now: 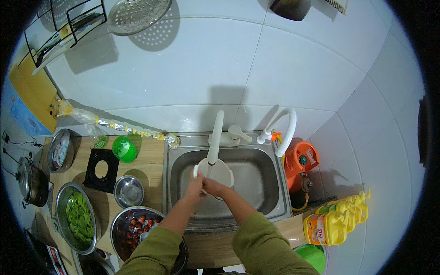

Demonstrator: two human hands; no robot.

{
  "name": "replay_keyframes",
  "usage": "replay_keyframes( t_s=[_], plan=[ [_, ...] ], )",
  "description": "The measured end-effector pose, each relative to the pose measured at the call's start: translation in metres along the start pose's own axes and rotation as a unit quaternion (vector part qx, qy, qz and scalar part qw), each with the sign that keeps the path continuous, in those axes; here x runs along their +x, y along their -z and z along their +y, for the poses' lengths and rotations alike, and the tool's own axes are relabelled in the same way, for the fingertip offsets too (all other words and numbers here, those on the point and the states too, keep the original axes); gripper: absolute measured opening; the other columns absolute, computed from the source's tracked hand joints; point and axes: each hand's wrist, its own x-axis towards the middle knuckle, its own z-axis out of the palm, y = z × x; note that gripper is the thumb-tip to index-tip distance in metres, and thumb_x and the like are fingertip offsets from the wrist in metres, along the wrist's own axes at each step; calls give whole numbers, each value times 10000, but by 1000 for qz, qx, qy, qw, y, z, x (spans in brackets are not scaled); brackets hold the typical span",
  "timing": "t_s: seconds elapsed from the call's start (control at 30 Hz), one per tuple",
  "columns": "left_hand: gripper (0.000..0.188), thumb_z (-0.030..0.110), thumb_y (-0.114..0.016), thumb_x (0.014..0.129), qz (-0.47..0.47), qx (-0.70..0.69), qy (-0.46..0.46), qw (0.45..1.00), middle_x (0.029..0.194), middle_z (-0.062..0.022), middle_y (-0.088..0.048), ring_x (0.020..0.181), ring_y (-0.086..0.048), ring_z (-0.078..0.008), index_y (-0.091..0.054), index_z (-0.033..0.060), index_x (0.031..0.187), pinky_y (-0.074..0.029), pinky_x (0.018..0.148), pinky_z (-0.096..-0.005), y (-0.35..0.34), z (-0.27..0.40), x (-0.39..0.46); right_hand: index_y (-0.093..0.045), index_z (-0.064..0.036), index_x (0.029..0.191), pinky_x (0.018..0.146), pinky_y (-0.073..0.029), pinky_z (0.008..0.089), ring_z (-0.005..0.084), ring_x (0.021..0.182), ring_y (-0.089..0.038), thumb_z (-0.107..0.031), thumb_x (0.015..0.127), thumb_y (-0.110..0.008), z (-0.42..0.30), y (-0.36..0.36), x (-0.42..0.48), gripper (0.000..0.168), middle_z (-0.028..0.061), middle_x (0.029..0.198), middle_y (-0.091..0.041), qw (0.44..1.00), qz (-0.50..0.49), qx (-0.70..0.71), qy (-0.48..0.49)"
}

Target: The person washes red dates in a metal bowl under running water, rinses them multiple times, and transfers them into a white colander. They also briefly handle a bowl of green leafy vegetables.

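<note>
A white bowl-like container (222,172) with side handles is in the stainless-steel sink basin (256,185). Above it reaches the white faucet spout (216,137), and a thin stream seems to fall from its tip. My left hand (195,185) is at the container's near left side, close to one handle. Against it, fingers together, is my right hand (213,188). The hands overlap each other and the rim, so whatever may be between the fingers is hidden.
Left on the wooden counter are a steel bowl of green leaves (79,216), a bowl of red fruits (120,237), a small steel bowl (129,191) and a green container (124,149). To the right are an orange gas cylinder (294,168), yellow jugs (335,228) and a curved white tap (292,127).
</note>
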Motion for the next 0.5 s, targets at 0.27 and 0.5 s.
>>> replay_keyframes(
  t_s=[0.27,0.5],
  plan=[
    [599,34,-446,712,-25,70,-144,987,1075,-110,-448,910,-495,-240,-259,194,1257,-466,613,-393,4,20,-16,-489,-62,958,721,-363,326,229,906,-491,-335,550,-693,-53,61,-28,531,95,950,-506,876,180,-422,-148],
    [617,-61,-434,562,-48,108,-115,986,934,-110,-519,812,-539,-247,-393,88,1160,-465,565,-350,9,40,-30,-461,-40,981,723,-421,398,324,832,-532,-286,659,-625,-21,72,-30,438,164,881,-554,913,290,-57,-281]
  ],
)
